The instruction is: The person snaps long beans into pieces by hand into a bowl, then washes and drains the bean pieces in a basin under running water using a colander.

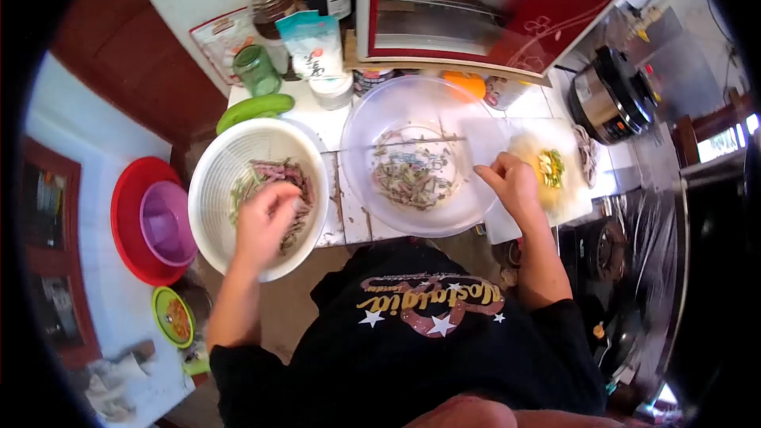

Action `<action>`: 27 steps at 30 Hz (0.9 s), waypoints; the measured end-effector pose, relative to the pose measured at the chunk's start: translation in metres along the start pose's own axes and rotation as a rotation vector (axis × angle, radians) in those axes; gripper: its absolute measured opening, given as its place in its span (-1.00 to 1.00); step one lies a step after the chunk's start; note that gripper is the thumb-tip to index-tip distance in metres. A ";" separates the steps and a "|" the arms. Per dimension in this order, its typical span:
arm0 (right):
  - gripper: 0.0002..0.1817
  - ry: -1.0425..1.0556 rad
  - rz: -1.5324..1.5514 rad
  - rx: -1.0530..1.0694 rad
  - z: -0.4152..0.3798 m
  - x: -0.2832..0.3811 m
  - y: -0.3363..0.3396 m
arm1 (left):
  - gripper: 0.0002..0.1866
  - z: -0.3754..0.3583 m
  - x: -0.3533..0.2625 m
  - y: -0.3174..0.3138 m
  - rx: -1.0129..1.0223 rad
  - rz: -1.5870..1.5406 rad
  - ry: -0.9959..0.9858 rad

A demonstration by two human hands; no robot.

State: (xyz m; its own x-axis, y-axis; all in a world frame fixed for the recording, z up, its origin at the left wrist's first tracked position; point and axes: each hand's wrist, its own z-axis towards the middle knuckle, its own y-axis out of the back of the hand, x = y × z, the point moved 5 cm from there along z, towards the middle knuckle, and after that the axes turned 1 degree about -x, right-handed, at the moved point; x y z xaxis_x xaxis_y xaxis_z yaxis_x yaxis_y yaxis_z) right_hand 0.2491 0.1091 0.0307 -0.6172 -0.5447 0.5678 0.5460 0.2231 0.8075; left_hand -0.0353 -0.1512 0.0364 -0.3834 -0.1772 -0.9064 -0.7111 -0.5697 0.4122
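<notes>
My left hand [269,218] hovers over a white ribbed basket [208,182], its fingers curled together above cut purple and green bean pieces [273,170]; what they hold, if anything, is too small to name. Beside it stands a large clear plastic bowl [361,131], with more bean pieces [412,182] on its bottom. My right hand [511,178] is at the bowl's right rim, thumb and fingers bent close together; whether something is between them cannot be made out. Right of this hand, chopped yellow and green pieces [552,168] lie on a white board [575,208].
Behind the basket are a green vegetable [254,111], a green glass jar [255,70] and a teal-white packet [313,43]. A red cabinet [507,47] stands behind the bowl. A cooker [610,95] is at the right; red [127,218] and purple [168,226] basins are at the left.
</notes>
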 end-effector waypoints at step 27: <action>-0.76 -0.677 1.224 -0.149 -0.176 -0.015 -0.031 | -0.86 -0.091 0.085 -0.204 0.968 -0.199 0.508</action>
State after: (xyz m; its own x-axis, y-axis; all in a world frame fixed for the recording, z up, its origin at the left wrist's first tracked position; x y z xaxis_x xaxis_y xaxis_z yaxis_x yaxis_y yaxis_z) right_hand 0.3413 -0.0314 -0.0310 0.1601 0.4284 0.8893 0.9562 0.1563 -0.2474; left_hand 0.1305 -0.1234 -0.1332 -0.0827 -0.5866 -0.8057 -0.9779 0.2035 -0.0478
